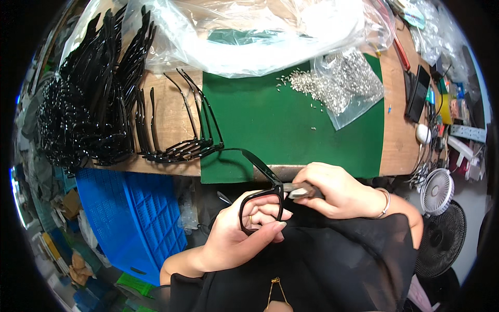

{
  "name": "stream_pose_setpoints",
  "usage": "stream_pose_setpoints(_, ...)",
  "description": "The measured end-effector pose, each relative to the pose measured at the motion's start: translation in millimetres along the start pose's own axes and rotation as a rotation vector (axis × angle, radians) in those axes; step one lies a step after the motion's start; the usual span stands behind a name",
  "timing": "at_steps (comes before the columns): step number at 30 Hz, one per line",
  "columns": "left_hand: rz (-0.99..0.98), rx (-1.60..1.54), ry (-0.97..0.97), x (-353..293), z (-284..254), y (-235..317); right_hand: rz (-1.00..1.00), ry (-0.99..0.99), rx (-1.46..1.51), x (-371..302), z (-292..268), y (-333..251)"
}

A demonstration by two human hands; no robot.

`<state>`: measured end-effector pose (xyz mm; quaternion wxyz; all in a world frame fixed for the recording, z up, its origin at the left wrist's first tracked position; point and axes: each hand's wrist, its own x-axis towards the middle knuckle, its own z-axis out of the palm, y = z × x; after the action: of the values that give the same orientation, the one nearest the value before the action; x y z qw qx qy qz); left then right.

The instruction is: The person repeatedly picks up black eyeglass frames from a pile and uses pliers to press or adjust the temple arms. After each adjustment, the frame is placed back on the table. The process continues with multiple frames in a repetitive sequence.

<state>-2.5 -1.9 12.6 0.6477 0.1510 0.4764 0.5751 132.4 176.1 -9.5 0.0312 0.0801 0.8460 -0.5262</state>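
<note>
My left hand (227, 240) is closed around a black eyeglass frame (259, 165), its fingers seen through the rim opening. One temple of the frame stretches out over the green mat (244, 112). My right hand (338, 193) grips a metal pliers-like tool (301, 191), whose jaws meet the frame near its hinge corner; the exact contact is too small to tell. Several finished-looking black eyeglass frames (182, 151) stand in a row at the mat's left edge. Small silvery metal pieces (306, 85) spill from a clear plastic bag (358, 99) at the mat's far right.
A large heap of black eyeglass frames (86, 114) covers the table's left end. Clear plastic sheeting (260, 47) lies across the back. A blue crate (130, 218) stands below the table at left. A phone (418, 93), cables and a small white fan (436, 191) are at right.
</note>
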Motion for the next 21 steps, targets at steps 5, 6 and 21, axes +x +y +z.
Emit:
stream_pose_setpoints(5,0.008,0.091,0.028,-9.2,1.9,-1.0,-0.097,-0.109,-0.052,10.7,-3.4,-3.6)
stream_pose_setpoints(6,0.035,0.103,0.068,-10.0,5.1,-2.7,-0.121,-0.127,-0.061,12.4,-4.3,-2.0)
stream_pose_setpoints(21,0.271,0.878,0.071,9.7,3.9,-8.4,-0.28,0.089,-0.296,14.8,9.6,22.0)
